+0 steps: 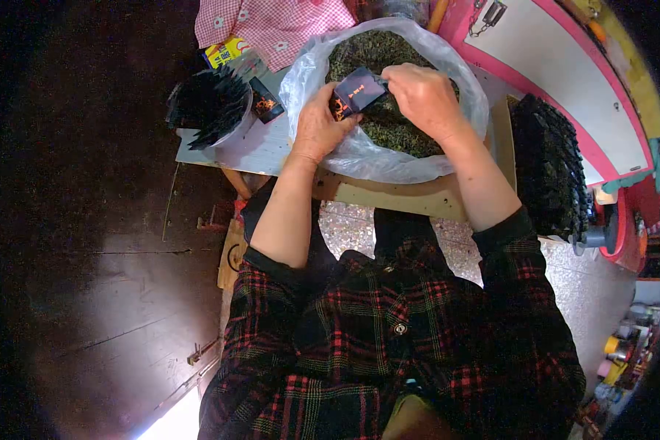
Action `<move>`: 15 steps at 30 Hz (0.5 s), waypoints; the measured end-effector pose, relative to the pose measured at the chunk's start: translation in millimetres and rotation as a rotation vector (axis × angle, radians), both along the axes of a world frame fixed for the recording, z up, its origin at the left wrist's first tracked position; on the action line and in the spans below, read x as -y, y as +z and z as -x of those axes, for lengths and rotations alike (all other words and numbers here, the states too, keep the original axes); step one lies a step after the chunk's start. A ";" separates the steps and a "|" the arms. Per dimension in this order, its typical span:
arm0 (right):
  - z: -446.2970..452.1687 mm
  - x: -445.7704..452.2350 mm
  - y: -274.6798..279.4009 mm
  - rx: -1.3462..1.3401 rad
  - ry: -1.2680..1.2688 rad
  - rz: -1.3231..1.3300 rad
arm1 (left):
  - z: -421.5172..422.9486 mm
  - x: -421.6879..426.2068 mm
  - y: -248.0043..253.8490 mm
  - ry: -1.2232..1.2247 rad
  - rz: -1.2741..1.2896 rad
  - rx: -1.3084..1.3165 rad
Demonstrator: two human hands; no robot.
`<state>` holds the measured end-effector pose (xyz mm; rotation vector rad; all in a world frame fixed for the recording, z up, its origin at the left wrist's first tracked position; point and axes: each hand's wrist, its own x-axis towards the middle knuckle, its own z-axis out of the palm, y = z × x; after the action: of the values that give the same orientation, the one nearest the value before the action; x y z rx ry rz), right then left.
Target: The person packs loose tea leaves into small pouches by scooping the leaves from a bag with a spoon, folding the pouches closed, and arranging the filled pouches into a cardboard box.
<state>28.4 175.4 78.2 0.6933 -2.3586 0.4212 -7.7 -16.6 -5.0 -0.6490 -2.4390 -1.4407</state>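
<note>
My left hand [320, 126] grips a small dark packet [361, 89] with orange markings, tilted over a large clear plastic bag [306, 67]. Dried, dark green leaves that look like tea [378, 50] lie inside the bag. Against the packet's far right edge is my right hand [422, 95], its fingers closed in a pinch. What sits between those fingertips is hidden. Another dark packet with orange markings [265, 101] lies on the table left of the bag. Beside it, a pale tub [236, 133] holds several black packets [211, 103] standing on edge.
A cardboard box edge [392, 194] runs below the bag. To the right stands a tall stack of black packets [550, 161]. A pink checked cloth [271, 29] and a yellow package [227, 51] lie at the back. Pink-edged white panel [565, 66] borders the right side.
</note>
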 end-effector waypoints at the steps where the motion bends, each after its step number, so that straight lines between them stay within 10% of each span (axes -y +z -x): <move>1: -2.4 -0.9 5.3 -0.044 -0.014 0.004 | 0.4 0.0 -0.6 -0.020 -0.036 0.029; 9: 23.3 -56.8 -31.4 0.123 -0.343 0.439 | -1.2 0.3 -0.2 0.014 0.011 -0.025; 15: 54.8 -60.5 -106.0 0.274 -0.453 0.050 | 1.2 -0.2 -3.9 0.004 -0.002 -0.046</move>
<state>-26.5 235.9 -27.9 0.0661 -2.6526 0.3878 -8.9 -16.3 -8.8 -0.6687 -2.4022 -1.4112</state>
